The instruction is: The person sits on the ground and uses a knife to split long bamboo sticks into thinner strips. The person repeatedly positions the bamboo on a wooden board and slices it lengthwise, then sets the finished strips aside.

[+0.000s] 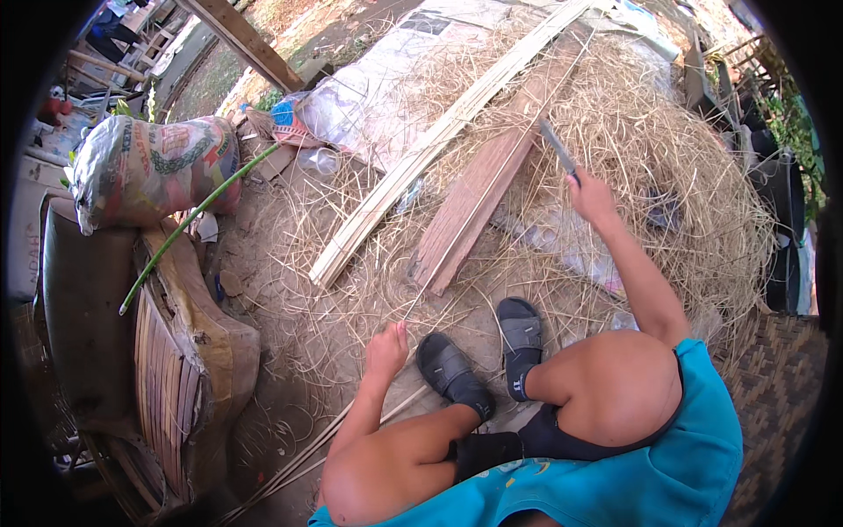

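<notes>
The left hand (386, 350), lower centre, clenches a thin tan strip (414, 303); the right hand (594, 197), right of centre, firmly clasps a grey-bladed knife (556, 146).

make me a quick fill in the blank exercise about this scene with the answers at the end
The right hand holds a ____ by its handle.
One end of the thin strip is in the ____ hand.
The long stalk in front of the stuffed sack is coloured ____.
Missing words: knife; left; green.
</notes>
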### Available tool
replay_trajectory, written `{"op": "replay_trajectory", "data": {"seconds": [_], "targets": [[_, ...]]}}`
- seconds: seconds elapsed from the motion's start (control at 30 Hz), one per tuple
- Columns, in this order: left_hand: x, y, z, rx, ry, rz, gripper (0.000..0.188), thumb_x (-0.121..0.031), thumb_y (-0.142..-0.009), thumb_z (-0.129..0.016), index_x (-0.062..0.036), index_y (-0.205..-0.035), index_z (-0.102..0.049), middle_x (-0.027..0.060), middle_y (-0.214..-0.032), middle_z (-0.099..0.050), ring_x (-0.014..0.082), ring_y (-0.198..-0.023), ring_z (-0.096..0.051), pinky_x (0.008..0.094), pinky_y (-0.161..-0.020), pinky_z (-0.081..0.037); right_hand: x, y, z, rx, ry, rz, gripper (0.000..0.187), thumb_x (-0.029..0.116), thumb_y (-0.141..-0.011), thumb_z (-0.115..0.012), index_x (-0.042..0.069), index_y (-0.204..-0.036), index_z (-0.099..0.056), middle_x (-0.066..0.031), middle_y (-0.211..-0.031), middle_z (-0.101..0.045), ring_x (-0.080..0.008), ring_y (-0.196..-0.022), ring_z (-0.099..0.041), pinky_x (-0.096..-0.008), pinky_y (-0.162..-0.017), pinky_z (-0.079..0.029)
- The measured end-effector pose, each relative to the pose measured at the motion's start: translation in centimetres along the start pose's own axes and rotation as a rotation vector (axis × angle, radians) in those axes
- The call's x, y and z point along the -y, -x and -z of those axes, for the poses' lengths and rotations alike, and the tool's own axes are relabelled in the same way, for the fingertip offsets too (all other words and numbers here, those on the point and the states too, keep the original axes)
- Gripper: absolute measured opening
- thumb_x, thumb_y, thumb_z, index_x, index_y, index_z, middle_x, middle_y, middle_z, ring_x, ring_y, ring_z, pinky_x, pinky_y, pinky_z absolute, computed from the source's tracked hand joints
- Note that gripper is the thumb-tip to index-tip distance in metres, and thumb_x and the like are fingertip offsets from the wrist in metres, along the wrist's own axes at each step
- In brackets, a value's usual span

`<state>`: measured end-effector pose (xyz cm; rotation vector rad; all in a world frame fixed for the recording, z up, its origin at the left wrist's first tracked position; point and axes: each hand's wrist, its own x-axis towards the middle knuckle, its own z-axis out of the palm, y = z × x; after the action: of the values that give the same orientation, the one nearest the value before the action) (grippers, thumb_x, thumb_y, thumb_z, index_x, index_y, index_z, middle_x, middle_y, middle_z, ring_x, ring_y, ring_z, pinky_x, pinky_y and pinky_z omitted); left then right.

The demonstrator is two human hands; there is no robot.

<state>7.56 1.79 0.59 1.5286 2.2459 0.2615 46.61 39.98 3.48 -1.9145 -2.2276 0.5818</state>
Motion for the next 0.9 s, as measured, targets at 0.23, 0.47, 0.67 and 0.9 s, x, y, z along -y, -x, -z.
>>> {"op": "replay_trajectory", "data": {"seconds": [0.23, 0.47, 0.67, 0.9], "targets": [[3.0, 0.3, -0.5, 0.115, 0.236, 0.057, 0.051, -0.039, -0.108, -0.042, 0.0009, -0.086, -0.065, 0.0290, -0.079, -0.065, 0.0501, -0.078, -0.063, 0.0570, -0.069, -0.047, 6.8, 10.4, -9.6, 0.174, -0.069, 0.573, 0.041, 0.043, -0.104, -0.052, 0.022, -0.138, -0.057, -0.0202, -0.093, -0.069, -0.0382, -0.080, -0.069, -0.0482, -0.075, -0.057], [5.6, 3.8, -1.4, 0.111, 0.374, 0.073, 0.044, -0.038, -0.106, -0.047, -0.0008, -0.089, -0.063, 0.0250, -0.077, -0.067, 0.0496, -0.072, -0.065, 0.0564, -0.064, -0.049, 5.1, 3.4, -0.7, 0.174, -0.127, -0.029, 0.039, 0.039, -0.107, -0.045, 0.010, -0.129, -0.058, -0.0163, -0.081, -0.069, -0.0314, -0.076, -0.071, -0.0491, -0.070, -0.058], [5.2, 2.8, 1.1, 0.141, -0.141, 0.090, 0.044, -0.040, -0.106, -0.044, 0.0008, -0.100, -0.059, 0.0279, -0.073, -0.066, 0.0486, -0.073, -0.067, 0.0560, -0.065, -0.051, 11.6, 12.4, -11.1, 0.221, -0.082, 0.698, 0.046, 0.046, -0.103, -0.051, 0.019, -0.141, -0.053, -0.0219, -0.096, -0.069, -0.0429, -0.081, -0.070, -0.0523, -0.075, -0.057], [4.9, 3.9, 3.3, 0.096, 0.243, 0.047, 0.047, -0.039, -0.107, -0.045, 0.0005, -0.088, -0.063, 0.0274, -0.077, -0.065, 0.0454, -0.078, -0.067, 0.0538, -0.070, -0.050, 6.8, 2.6, 0.3, 0.060, -0.069, 0.063, 0.033, 0.036, -0.107, -0.045, 0.010, -0.121, -0.060, -0.0190, -0.079, -0.069, -0.0372, -0.075, -0.070, -0.0522, -0.070, -0.056]]}}
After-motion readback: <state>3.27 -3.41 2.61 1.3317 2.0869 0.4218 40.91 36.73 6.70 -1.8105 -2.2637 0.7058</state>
